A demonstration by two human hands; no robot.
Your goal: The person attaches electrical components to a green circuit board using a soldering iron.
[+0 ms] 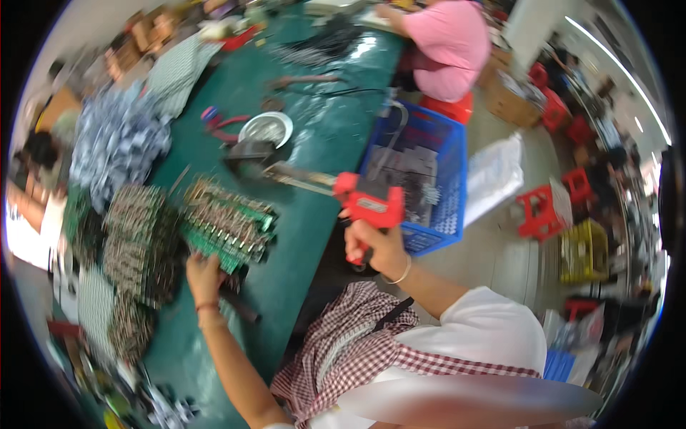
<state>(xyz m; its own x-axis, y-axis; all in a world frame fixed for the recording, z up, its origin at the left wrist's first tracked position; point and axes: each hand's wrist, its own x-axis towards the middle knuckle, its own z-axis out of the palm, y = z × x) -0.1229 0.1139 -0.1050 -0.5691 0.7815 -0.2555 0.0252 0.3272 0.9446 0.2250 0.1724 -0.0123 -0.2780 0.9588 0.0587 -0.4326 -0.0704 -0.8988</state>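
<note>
My right hand (379, 247) grips the handle of a red soldering gun (371, 202). Its long metal front points left over the table, close to a dark stand (251, 157). At the near edge of a green circuit board panel (221, 250), my left hand (205, 277) has its fingers closed on the board. Rows of small components with upright leads cover the panel, and other boards seem to lie around it. A round metal bowl (266, 130) stands just behind the dark stand.
Stacks of populated boards (141, 239) and a pile of pale blue-grey pieces (118, 143) line the table's left side. Right of the green table (314, 171) sits a blue crate (446, 193) with parts. A person in pink (450, 50) sits at the far end.
</note>
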